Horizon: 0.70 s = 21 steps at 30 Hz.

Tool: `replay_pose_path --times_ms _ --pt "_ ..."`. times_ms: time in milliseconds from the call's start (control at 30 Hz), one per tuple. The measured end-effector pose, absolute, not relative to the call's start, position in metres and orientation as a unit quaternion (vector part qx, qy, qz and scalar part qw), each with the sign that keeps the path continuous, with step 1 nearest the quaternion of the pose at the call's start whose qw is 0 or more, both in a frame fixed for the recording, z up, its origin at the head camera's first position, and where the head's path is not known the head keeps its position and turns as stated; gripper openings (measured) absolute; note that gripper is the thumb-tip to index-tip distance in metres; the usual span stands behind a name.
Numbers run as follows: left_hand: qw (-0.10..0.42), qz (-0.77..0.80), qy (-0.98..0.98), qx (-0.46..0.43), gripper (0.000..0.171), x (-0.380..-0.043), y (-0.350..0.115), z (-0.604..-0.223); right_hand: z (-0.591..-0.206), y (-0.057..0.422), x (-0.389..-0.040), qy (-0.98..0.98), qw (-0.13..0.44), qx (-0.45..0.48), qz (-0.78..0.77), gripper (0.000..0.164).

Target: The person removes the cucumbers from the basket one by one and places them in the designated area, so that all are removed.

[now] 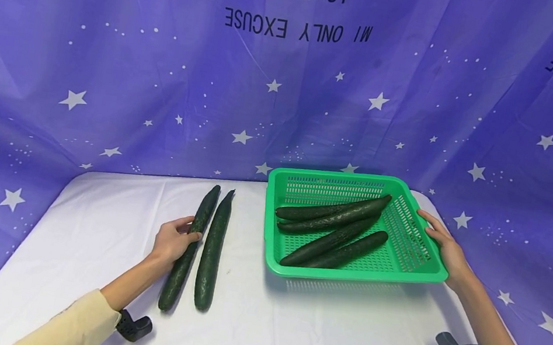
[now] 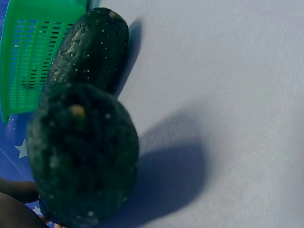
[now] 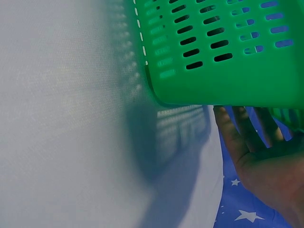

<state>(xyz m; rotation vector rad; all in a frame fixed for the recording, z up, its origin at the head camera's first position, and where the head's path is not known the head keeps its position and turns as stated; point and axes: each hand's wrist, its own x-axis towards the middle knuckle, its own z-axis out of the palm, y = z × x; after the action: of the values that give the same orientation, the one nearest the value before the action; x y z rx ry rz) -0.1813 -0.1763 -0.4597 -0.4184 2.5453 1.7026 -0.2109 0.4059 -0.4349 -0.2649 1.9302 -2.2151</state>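
My left hand (image 1: 173,241) grips a long dark green cucumber (image 1: 180,280) around its middle, thumb on top. In the left wrist view, the blunt end of that cucumber (image 2: 83,156) looms close, its shadow falling on the cloth. A second cucumber (image 1: 213,252) lies just to its right, roughly parallel. To the right stands a green plastic basket (image 1: 347,275) with several cucumbers (image 1: 333,219) lying slantwise inside. My right hand (image 1: 447,255) touches the basket's right side near the rim; its fingers (image 3: 232,135) look fairly straight in the right wrist view, the thumb hidden.
A white cloth (image 1: 116,220) covers the table. Behind it and at both sides hangs a purple-blue curtain (image 1: 188,83) with stars and upside-down lettering. Dark wrist mounts (image 1: 134,326) jut from both sleeves.
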Motion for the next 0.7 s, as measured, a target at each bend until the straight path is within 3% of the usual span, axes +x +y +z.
replay_pose_path --times_ms 700 --pt "0.022 0.544 0.83 -0.123 0.06 -0.1808 -0.1783 -0.4538 -0.4362 0.4062 -0.212 0.648 0.093 -0.09 -0.751 0.046"
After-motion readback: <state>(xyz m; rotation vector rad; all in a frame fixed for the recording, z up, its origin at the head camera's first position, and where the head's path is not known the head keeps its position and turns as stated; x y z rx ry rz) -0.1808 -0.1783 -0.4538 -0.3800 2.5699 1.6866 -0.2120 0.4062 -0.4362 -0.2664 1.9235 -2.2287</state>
